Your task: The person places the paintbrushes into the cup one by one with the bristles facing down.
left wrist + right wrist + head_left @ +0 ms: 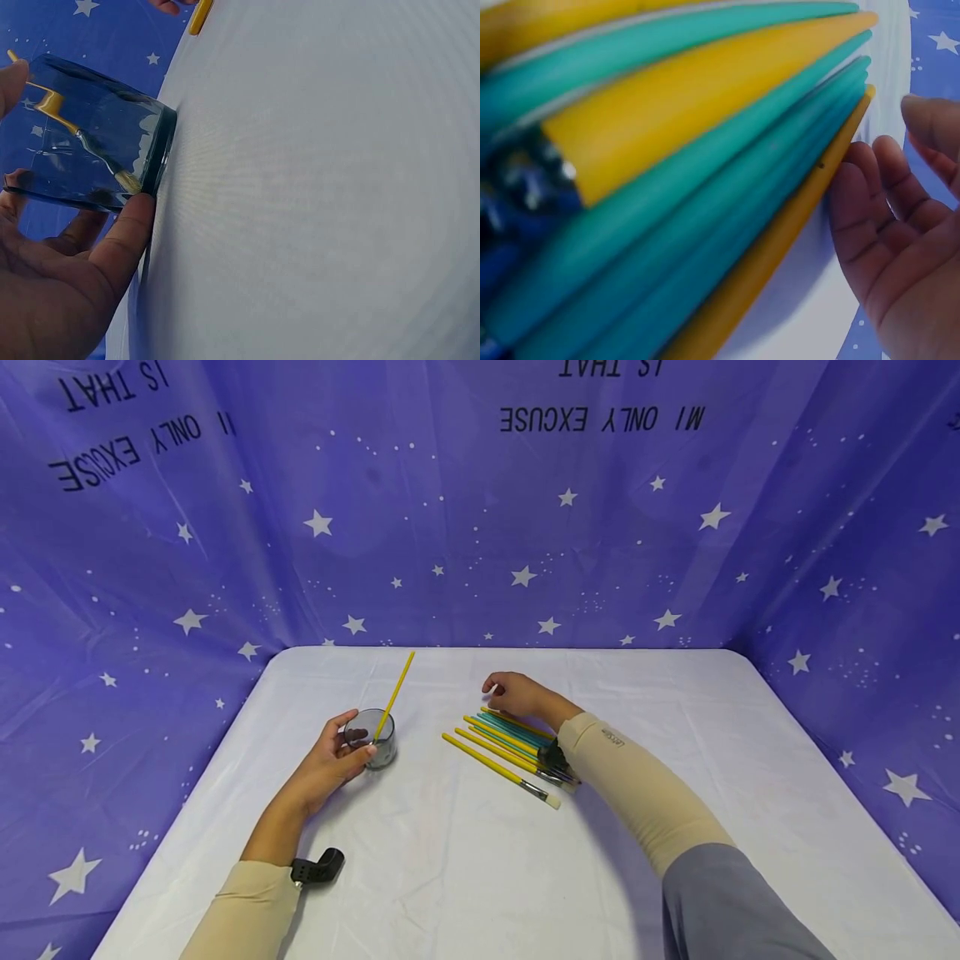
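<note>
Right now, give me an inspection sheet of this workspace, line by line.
Surface: white-covered table, faintly creased.
Job's things: glass with one yellow brush leaning in it, bristles down; yellow and teal brushes lying together to its right.
Clutter: nothing seen.
Hands: left hand grips the glass; right hand is beside the brush handles, fingers loosely bent, holding nothing visible.
Cables: nothing seen.
Surroundings: purple curtain with white stars and upside-down lettering.

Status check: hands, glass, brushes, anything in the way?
Left hand holds the glass, one yellow brush leaning inside. Right hand beside the brush pile, nothing gripped. No obstruction visible between the hands.
</note>
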Motion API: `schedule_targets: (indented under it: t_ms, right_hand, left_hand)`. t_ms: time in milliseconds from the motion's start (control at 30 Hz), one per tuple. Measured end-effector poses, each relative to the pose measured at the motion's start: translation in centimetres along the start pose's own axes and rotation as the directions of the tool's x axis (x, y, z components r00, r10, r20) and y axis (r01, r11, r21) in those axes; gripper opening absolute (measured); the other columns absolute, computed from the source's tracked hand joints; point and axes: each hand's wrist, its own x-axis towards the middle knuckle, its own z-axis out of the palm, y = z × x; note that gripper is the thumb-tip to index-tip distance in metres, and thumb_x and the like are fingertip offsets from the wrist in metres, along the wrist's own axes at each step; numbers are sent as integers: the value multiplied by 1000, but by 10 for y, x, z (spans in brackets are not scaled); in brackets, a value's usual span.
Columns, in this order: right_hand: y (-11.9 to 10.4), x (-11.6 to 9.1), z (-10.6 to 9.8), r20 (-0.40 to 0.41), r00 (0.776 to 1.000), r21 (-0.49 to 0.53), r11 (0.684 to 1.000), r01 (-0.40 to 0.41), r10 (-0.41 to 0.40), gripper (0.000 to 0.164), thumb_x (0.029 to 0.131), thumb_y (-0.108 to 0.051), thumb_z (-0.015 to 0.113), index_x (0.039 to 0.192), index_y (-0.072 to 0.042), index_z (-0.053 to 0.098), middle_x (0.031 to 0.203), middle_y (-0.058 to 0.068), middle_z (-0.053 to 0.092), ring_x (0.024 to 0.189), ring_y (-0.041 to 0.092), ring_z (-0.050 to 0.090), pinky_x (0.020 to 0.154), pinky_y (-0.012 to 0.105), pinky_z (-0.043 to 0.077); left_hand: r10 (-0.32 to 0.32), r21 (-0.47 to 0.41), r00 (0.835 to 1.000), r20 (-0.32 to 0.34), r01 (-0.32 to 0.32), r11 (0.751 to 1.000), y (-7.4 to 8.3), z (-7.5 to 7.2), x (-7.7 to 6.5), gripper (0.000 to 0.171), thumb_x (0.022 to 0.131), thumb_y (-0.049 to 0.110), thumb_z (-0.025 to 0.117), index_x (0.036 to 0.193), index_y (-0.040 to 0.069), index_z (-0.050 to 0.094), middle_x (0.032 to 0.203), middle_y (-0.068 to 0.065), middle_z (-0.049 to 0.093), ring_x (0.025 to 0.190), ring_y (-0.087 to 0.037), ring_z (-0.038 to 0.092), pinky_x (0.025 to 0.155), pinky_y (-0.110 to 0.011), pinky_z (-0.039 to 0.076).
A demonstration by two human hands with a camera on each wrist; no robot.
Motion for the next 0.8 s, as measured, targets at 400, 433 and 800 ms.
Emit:
schedule_targets:
  t_ms: [400, 433, 800]
  right_hand:
    - [-3, 2, -6, 100, 994, -175, 983, 52, -34, 24, 97, -8, 60, 120, -11, 64, 111, 9, 63, 96, 22, 55, 88, 35, 46]
    - [-3, 2, -5, 105, 994, -182, 982, 56, -37, 24, 97, -7, 60, 119, -11, 65, 111, 9, 64, 97, 22, 55, 89, 36, 46]
    - [-3, 4, 0, 125, 992, -227, 972, 59, -31, 22, 96, -3, 58, 110, -15, 69, 104, 5, 63, 94, 21, 55, 87, 35, 46]
  left_hand:
    - [-2, -7, 1000, 1, 2, 1000, 0, 1, -1, 83, 97, 12, 64, 158, 14, 8, 147, -25, 30, 108, -9, 50, 89, -26, 49]
    - [-1, -6, 1000, 1, 1, 1000, 0, 1, 0, 83, 97, 12, 64, 158, 14, 8, 147, -26, 30, 108, -9, 50, 90, -26, 49]
    - [0, -4, 1000, 0, 0, 1000, -1, 0, 0, 83, 97, 11, 64, 158, 13, 7, 147, -26, 31, 108, -9, 50, 88, -26, 49]
